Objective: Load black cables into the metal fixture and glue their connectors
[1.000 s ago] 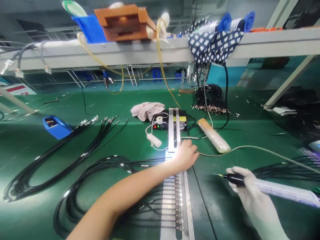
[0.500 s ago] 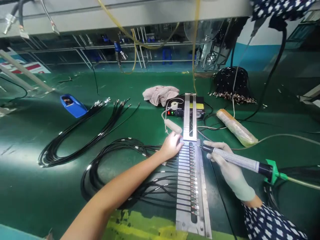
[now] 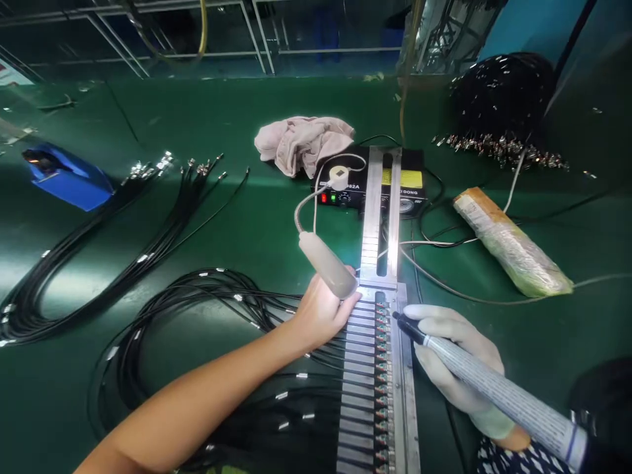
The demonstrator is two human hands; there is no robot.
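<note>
Pinched behind its dark tip by the right hand, the tube seems light, rigid (perhaps slippery), best held there, just beside the metal fixture; the left hand's grip I cannot tell.

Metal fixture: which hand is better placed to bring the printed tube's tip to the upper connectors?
Right, I'd judge: the gloved right hand grips the printed tube, its black tip beside the upper connectors. The left hand is at the metal fixture's left edge, across from the tube.
</note>
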